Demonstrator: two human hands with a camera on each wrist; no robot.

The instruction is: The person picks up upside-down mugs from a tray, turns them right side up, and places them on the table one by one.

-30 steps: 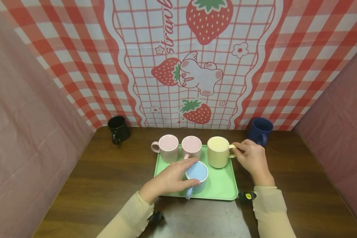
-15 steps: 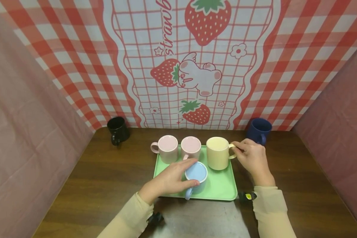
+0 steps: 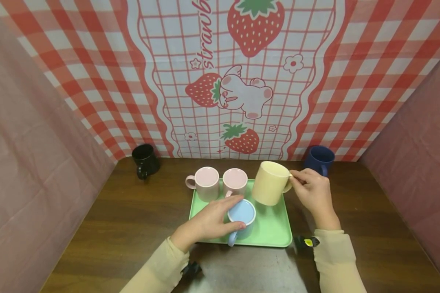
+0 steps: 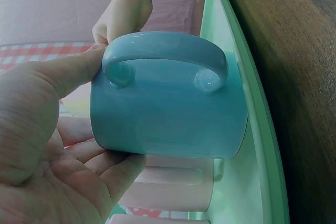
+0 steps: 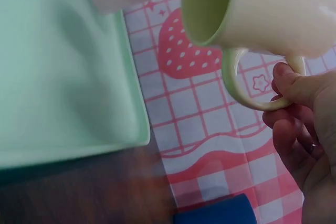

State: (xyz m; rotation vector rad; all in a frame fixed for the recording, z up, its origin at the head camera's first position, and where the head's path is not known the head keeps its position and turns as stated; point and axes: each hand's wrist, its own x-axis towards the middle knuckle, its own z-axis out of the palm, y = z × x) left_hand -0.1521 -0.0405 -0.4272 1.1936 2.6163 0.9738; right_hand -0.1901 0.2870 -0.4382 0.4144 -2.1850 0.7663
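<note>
Nearest, I see the left grip point(image 3: 213, 219) curled round the blue mug point(image 3: 243, 213) on the green tray point(image 3: 275, 230). Beyond, the right grip point(image 3: 311, 191) pinches the yellow mug point(image 3: 269, 185) (tilted, raised above the tray); black point(image 3: 148, 162) and navy mugs point(image 3: 318, 158) stand farthest.

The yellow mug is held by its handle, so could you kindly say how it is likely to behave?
The yellow mug is probably rigid: it shows no dent or sag. It may swing or tip, since the right hand pinches only the handle at one side and the mug leans. Its smooth, ceramic look suggests it might chip if knocked.
</note>
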